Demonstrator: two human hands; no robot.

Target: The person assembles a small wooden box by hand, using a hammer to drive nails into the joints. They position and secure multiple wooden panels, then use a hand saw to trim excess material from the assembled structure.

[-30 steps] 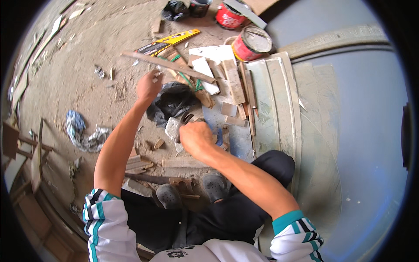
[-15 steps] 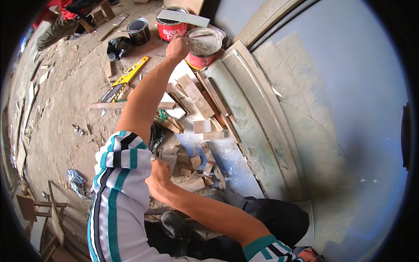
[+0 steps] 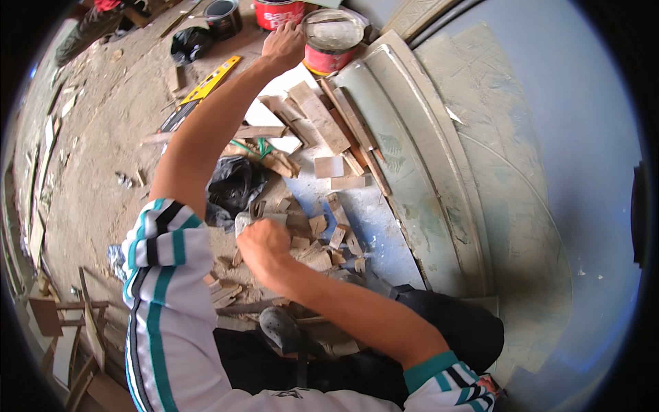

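Observation:
My left arm reaches far forward, and my left hand is closed with its fingers bent at the left rim of a putty-smeared red bucket. Anything within those fingers is hidden. A thin stick lies across the bucket's top. My right hand forms a fist over the wood offcuts. A pale grey lump shows at the fist's left side; its kind is unclear. Just beyond the fist, a crumpled black plastic bag lies on the ground.
Wood strips and a blue-white board lie ahead. Long greenish panels run along the right. A red can, a dark can and a yellow-black level are farther off. Wooden frames stand at the left.
The view has tipped down, so the scene sits higher in the picture. My left hand has shifted slightly left against the bucket. More of the black bag and the pale lump shows.

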